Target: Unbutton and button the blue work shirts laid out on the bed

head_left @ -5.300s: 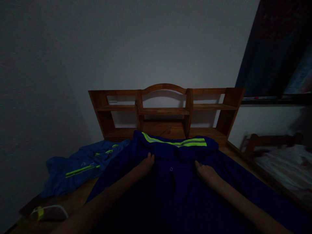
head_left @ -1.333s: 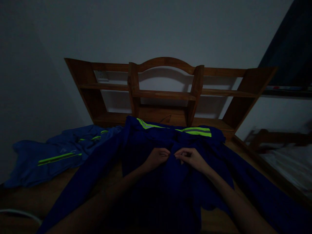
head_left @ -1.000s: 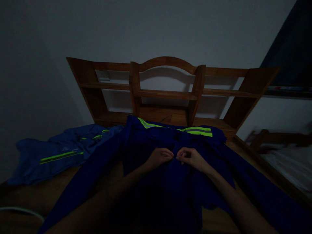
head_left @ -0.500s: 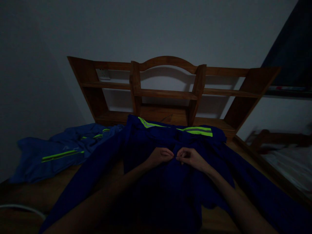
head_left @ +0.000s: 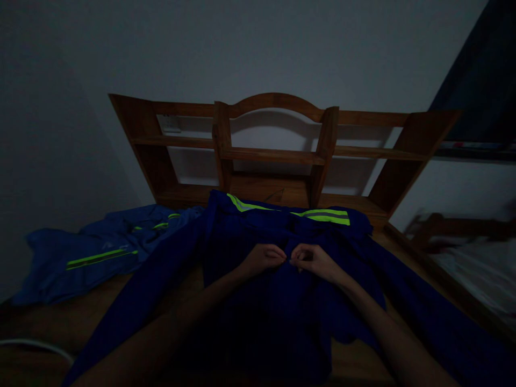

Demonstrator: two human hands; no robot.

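Dim room, wooden shelf unit (head_left: 272, 155) behind. Leftmost, crumpled blue garment (head_left: 100, 252). Left hand (head_left: 264, 259), fingers closed, pinches dark-blue jacket (head_left: 296, 301) spread centre; right hand (head_left: 314, 262) pinches just beside. Likely light, soft, floppy; best gripped by front edges.

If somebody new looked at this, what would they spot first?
Probably the bright yellow-green stripes glowing along the far edge of the dark blue garment in this dim room. Next, the left hand and right hand, fingertips almost meeting as they pinch at the garment's middle. Behind them, against the pale wall, stands a wooden shelf with an arched top.
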